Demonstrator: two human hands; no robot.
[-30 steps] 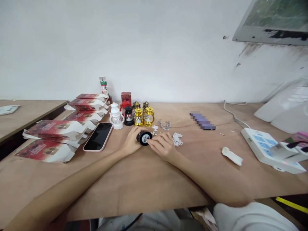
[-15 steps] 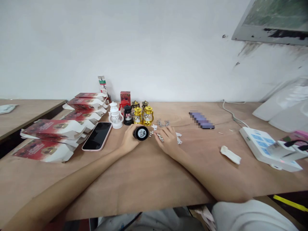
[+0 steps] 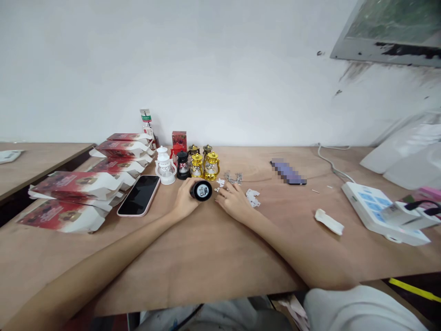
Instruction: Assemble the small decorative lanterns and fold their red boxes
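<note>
My left hand (image 3: 185, 201) grips a small black lantern (image 3: 202, 190) lying on its side, its round base turned toward me. My right hand (image 3: 233, 201) rests on the wooden table (image 3: 206, 257) just right of the lantern, its fingertips pinched over several tiny pale pieces (image 3: 218, 188); what it holds is too small to make out. Right of that hand lies a heap of small white paper tabs (image 3: 252, 197). A cluster of little metal parts (image 3: 234, 177) sits just behind the right hand.
Upright mini lanterns, white (image 3: 165, 167), black (image 3: 183, 166) and gold (image 3: 211, 166), stand behind my hands with a red box (image 3: 179, 138). A black phone (image 3: 140, 195) and stacked red-and-white cartons (image 3: 79, 185) lie left. A white power strip (image 3: 375, 212) and a white scrap (image 3: 329, 221) lie right.
My right hand left the lantern's base, reached right to the small pieces, then drew back toward the lantern. My left hand turned the lantern slightly and kept hold of it.
</note>
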